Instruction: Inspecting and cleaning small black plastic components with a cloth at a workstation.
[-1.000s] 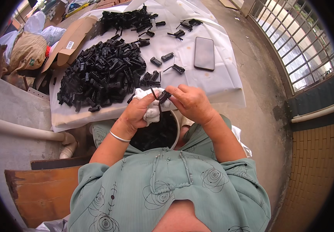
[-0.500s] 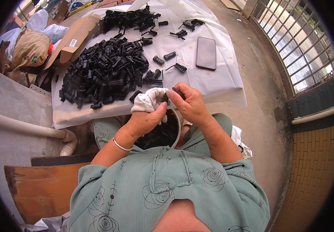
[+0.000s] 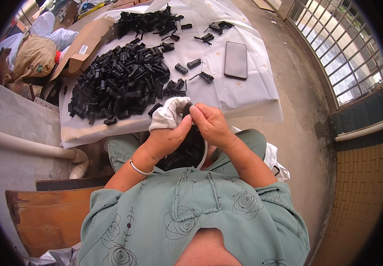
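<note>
Head view. The landmark is the large heap [image 3: 118, 84] of black plastic parts, which lies on the white sheet [image 3: 260, 91] covering the table. Both hands are off the heap's near right side, close to the table's near edge. The left hand [image 3: 168, 138], with a pale bracelet [image 3: 139, 168] at its wrist, grasps a bunched white cloth [image 3: 165, 115] that wraps over its fingers. The right hand [image 3: 211, 124] pinches a small black part [image 3: 187, 108] between thumb and forefinger, against the cloth's opening; most of this part is hidden by the fingers, so its exact shape cannot be told. The part in hand therefore sits to the right of the heap and nearer the wearer than the heap's middle.

Beyond the heap lies a second pile [image 3: 145, 21] of similar parts. To the right of the heap are loose parts [image 3: 194, 63], some bearing thin strips, and farther right a dark-screened phone [image 3: 235, 60]. An opened cardboard box [image 3: 85, 46] stands at the heap's far left. Nearer the wearer than the heap, below the hands, a round pale-rimmed container [image 3: 206, 153] holds more black pieces, partly covered by the forearms.
</note>
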Motion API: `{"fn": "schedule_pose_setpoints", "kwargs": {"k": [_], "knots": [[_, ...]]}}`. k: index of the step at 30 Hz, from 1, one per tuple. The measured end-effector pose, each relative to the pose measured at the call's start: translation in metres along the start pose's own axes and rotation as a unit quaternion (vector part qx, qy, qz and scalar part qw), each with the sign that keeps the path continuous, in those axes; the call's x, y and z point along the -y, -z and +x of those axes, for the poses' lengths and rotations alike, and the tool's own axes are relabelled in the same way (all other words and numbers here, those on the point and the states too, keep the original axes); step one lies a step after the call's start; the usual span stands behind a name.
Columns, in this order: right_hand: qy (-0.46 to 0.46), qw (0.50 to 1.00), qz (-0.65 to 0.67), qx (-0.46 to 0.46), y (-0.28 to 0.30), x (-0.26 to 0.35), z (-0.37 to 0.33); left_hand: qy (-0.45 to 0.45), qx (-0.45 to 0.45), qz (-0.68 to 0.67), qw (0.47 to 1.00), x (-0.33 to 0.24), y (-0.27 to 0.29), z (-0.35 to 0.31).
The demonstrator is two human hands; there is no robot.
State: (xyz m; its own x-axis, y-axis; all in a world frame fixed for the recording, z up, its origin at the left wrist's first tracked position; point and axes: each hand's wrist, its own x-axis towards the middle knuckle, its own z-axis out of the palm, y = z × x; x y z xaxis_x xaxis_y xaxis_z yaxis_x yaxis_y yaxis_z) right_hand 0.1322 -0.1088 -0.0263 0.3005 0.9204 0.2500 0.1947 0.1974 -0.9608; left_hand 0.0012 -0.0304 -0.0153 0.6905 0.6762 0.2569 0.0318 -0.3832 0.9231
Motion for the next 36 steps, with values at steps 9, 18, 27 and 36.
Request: {"fn": "schedule_pose_setpoints", "kwargs": {"k": [9,18,27,36], "knots": [[0.058,0.989,-0.13,0.042,0.02,0.001,-0.003,0.132,0.044,-0.22,0.966,0.0,0.012,0.004],[0.135,0.979,-0.154,0.02,0.023,0.004,-0.005,0.155,0.088,-0.225,0.958,-0.007,0.016,0.005],[0.019,0.995,-0.085,0.052,0.017,0.018,0.001,0.179,0.17,-0.32,0.915,-0.016,0.017,0.0],[-0.002,0.989,-0.095,0.112,0.005,0.014,0.006,0.048,0.104,0.022,0.993,-0.013,0.011,-0.001]]}}
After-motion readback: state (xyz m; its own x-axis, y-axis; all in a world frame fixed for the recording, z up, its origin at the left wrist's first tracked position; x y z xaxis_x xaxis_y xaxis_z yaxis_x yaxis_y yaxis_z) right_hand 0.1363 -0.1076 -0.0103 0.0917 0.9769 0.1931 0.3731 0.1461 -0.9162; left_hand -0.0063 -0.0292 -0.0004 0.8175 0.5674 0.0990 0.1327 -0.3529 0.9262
